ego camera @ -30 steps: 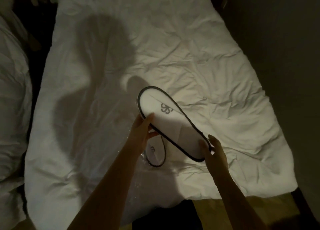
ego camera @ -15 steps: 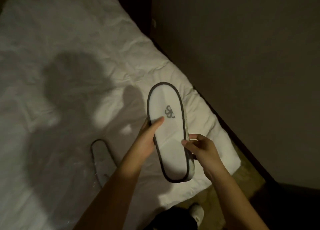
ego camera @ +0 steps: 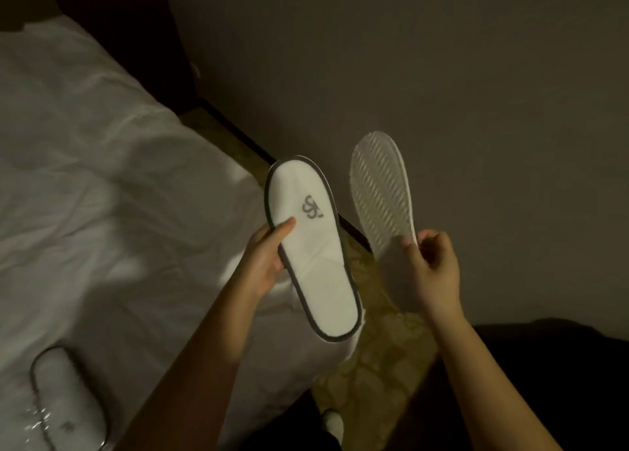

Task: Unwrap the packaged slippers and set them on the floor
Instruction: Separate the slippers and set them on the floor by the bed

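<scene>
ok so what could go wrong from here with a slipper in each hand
1. The right hand pinches only the heel end of the sole-up slipper, so it could slip out and land upside down on the carpet.
2. The left hand grips the logo slipper by one edge; it may twist on release.
3. A wrapped pair on the bed could be forgotten.

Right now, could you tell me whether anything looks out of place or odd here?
Nothing looks damaged or spilled. The left hand holds a white grey-trimmed slipper logo-side up; the right hand holds a second white slipper ribbed sole up. Another wrapped slipper lies on the white bed.
</scene>
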Tool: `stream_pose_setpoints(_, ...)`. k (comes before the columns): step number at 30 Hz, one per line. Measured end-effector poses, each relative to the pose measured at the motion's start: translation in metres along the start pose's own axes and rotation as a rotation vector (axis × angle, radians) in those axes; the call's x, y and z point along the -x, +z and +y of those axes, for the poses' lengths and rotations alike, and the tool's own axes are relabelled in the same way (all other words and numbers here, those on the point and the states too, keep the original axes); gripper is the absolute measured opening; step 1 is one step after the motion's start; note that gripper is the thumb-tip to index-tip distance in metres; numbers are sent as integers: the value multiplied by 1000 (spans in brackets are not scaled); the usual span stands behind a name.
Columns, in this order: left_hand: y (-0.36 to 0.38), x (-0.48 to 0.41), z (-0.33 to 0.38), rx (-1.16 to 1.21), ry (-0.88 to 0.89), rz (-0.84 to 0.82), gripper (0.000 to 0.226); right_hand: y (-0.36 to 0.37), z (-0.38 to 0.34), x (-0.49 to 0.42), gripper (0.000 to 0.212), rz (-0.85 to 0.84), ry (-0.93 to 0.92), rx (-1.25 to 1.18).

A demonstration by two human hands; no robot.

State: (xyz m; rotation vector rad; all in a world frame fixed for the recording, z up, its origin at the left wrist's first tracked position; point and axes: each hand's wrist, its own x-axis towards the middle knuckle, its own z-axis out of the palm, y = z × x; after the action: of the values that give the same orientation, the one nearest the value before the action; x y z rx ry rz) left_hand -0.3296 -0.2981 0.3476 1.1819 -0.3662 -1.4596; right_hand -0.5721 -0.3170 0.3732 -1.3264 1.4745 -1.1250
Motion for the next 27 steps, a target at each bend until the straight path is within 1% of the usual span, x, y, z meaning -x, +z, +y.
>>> stream_pose_setpoints(2, 27, -12, -8, -10, -17, -28, 42, -6, 9, -13, 10, -67, -59, 19)
stream_pose_setpoints(4, 52, -25, -15, 7, -56, -54, 42, -6, 17, -25, 14, -204, -87, -17)
stream_pose_setpoints(7, 78, -51, -19, 19, -124, -72, 45, -7, 16, -44, 26, -421, -18, -196)
stream_pose_setpoints(9, 93, -72, -17, 18, -152, -77, 45, -11, 12, -64, 23, -454, 32, -208)
stream_pose_setpoints(11, 102, -91, -14, 37, -173, -82, 43, -15, 14, -85, 23, -432, 110, -257)
stream_pose_setpoints(12, 109, -104, -10, 44, -179, -89, 41, -14, 16, -102, 31, -394, 150, -287)
stream_pose_setpoints(13, 114, -117, -6, 49, -181, -93, 42, -13, 19, -120, 50, -350, 197, -303)
stream_pose_setpoints(15, 125, -142, 6, 43, -172, -110, 51, -7, 19, -157, 102, -324, 294, -298)
stream_pose_setpoints(16, 128, -154, 12, 35, -166, -113, 53, -4, 17, -174, 118, -338, 323, -281)
stream_pose_setpoints(17, 131, -164, 19, 39, -157, -113, 50, 0, 14, -191, 122, -358, 334, -274)
stream_pose_setpoints(18, 132, -174, 25, 50, -139, -109, 43, 4, 10, -207, 116, -361, 336, -278)
stream_pose_setpoints(19, 133, -182, 32, 66, -123, -101, 36, 7, 7, -221, 105, -342, 339, -284)
stream_pose_setpoints(21, 128, -199, 44, 93, -97, -79, 29, 10, -1, -246, 78, -246, 341, -311)
stream_pose_setpoints(22, 124, -207, 49, 102, -89, -59, 28, 10, -2, -259, 68, -205, 337, -298)
stream_pose_setpoints(23, 122, -214, 54, 113, -88, -21, 27, 10, -2, -272, 64, -192, 330, -270)
stream_pose_setpoints(24, 119, -220, 58, 118, -94, 27, 27, 12, -2, -284, 66, -199, 328, -236)
stream_pose_setpoints(26, 118, -232, 62, 99, -101, 100, 30, 20, -4, -302, 70, -252, 297, -148)
stream_pose_setpoints(27, 119, -237, 61, 94, -89, 105, 32, 26, -4, -309, 71, -287, 270, -111)
